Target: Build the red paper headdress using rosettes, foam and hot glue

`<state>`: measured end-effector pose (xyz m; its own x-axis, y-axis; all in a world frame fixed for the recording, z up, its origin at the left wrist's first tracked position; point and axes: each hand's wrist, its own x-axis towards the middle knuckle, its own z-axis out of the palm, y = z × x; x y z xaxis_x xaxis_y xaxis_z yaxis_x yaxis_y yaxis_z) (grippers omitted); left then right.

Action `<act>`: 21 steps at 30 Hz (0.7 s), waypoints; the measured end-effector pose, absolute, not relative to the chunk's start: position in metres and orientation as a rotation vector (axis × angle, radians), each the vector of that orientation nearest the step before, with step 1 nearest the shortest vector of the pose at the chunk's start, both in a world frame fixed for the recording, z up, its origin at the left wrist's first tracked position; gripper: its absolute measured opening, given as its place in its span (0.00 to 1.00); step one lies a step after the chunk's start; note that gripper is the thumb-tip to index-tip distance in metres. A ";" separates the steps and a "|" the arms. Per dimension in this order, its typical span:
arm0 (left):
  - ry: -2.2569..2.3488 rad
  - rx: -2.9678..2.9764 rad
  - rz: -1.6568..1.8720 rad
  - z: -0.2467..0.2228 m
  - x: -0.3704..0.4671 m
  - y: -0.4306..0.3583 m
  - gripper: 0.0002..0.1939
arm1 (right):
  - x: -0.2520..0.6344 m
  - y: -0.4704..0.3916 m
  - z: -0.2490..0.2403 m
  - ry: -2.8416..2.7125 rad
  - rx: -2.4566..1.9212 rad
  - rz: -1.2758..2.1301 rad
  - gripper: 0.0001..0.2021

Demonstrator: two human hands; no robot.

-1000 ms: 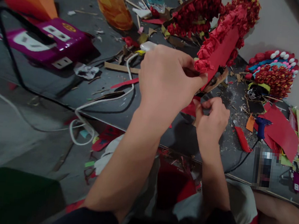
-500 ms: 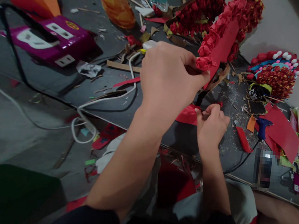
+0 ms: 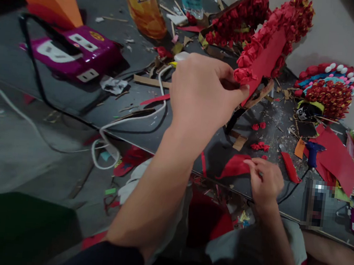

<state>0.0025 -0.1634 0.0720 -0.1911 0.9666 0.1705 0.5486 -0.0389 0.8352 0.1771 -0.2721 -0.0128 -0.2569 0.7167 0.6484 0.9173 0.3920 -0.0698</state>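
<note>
My left hand [image 3: 203,89] is closed on the lower end of a craft piece covered in red paper flowers [image 3: 248,60], thumb and fingers pinching its edge. The piece stands tilted, with a smooth red face [image 3: 268,58] and a brown cardboard strip below. Nearer the table's front edge, my right hand [image 3: 267,180] pinches the corner of a thin red sheet [image 3: 235,164], whose other end spreads over the tabletop. Small red paper flowers [image 3: 260,146] lie just beyond that hand. A red-handled cutter knife [image 3: 290,166] is to its right.
A purple power strip box [image 3: 78,52] and an orange drink bottle [image 3: 144,7] stand at left. A white cord [image 3: 127,121] hangs over the edge. On the right are a blue glue gun [image 3: 314,153], red sheets [image 3: 338,158] and a decorated fan-shaped craft [image 3: 330,89]. Scraps litter the table.
My right hand has moved down and to the right, drawing the red sheet away from beneath the flower-covered piece. My left hand keeps its hold. The view has shifted slightly.
</note>
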 end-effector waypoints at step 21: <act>1.705 1.655 1.426 0.055 0.007 -0.153 0.08 | 0.234 -0.336 -0.027 -2.043 -1.176 -0.657 0.10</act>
